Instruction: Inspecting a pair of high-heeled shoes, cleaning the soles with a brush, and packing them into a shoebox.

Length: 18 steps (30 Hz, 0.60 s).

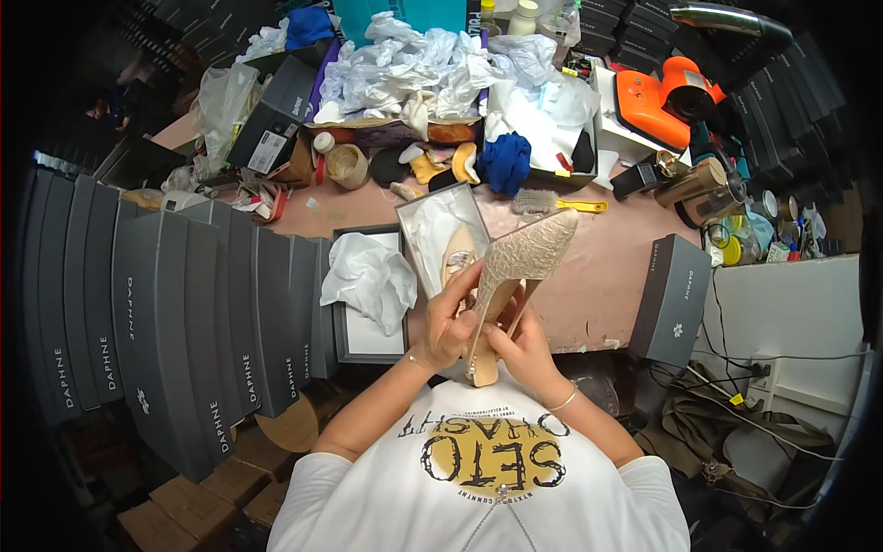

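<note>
Pale high-heeled shoe [538, 247] gripped between the left hand [449, 322] and the right hand [522, 351]

On the far left and nearer in, dark grey shoeboxes [189, 317] stand packed side by side, with brown cartons [195, 504] below them on the near side. To their right, an open grey box [372, 357] lies on the pink table [589, 299], crumpled white tissue [368, 279] inside it. Beyond it is a jar [347, 166], and a big heap of crumpled white paper [405, 66] fills the far middle. Right of the open box, another grey tray [412, 248] sits at a slant, holding tissue and a second pale shoe [457, 250].

The left hand's fingers are curled closed around the left side of the held shoe, thumb toward the right hand. The shoe is over the near middle of the table, just in front of the wearer's white shirt [497, 432], its pointed, textured toe raised toward the far right. The right hand has its thumb and fingers bent in at the heel end; exactly how the hidden fingers grip, I cannot tell.

Farther off are a blue cloth [504, 164] and, right of it, a yellow-handled brush [556, 203]. An orange device [648, 106] stands at the far right; a closed grey box [670, 299] stands nearer, at the table's right end.
</note>
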### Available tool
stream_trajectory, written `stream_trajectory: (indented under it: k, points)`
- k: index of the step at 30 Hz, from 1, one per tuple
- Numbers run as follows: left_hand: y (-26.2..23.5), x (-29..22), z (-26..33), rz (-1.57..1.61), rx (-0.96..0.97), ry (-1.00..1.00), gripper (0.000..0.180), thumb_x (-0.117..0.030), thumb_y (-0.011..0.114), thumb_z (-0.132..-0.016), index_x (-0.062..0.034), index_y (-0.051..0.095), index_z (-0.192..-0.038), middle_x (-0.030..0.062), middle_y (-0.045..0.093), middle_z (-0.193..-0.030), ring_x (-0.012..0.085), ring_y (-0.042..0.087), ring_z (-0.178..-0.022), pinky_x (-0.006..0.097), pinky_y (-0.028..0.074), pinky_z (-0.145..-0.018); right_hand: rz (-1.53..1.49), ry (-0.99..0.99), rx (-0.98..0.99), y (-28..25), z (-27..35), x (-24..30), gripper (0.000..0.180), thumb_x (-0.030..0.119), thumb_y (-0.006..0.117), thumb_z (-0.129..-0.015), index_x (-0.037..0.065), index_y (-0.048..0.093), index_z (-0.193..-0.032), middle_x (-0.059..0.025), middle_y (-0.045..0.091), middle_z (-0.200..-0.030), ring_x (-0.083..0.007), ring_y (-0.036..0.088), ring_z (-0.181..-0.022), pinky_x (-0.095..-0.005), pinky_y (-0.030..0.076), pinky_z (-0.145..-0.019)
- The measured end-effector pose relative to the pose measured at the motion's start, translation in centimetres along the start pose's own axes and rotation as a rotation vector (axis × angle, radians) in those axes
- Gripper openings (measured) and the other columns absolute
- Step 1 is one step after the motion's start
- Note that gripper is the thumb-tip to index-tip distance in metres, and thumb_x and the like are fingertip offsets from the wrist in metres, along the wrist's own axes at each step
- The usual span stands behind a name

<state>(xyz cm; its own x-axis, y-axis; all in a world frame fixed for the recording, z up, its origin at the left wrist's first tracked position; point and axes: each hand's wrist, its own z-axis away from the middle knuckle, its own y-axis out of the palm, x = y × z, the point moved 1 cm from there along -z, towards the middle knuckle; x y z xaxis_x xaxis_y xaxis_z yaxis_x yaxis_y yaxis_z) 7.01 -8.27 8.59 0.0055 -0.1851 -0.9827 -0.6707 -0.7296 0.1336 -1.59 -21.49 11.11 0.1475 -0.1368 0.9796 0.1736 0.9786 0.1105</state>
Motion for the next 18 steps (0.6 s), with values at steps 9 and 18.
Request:
stream_trajectory:
  k: [9, 18]
  points:
    - [-4.1, 1.6, 9.1, 0.689, 0.009, -0.429, 0.058, -0.031, 0.059, -0.088, -0.0074, 0.036, -0.135, 0.0114, 0.047, -0.130, 0.0212, 0.048, -0.119, 0.038, 0.039, -0.101, 0.386, -0.438, 0.457, 3.0, -2.7, 3.0, 0.044, -0.005, 0.059, -0.076, 0.004, 0.055, -0.119, -0.0138, 0.058, -0.106, -0.0315, 0.058, -0.098, -0.0338, 0.046, -0.087]
    - [-3.7, 0.0, 9.3, 0.064, 0.076, -0.123, 0.045, -0.019, 0.065, -0.086, -0.0062, 0.047, -0.125, 0.0116, 0.055, -0.119, 0.0217, 0.055, -0.109, 0.036, 0.047, -0.091, 0.484, -0.619, 0.543, 5.0, -3.6, 1.7, 0.035, 0.009, 0.068, -0.076, 0.005, 0.060, -0.110, -0.0094, 0.059, -0.103, -0.0270, 0.057, -0.096, -0.0343, 0.046, -0.085]
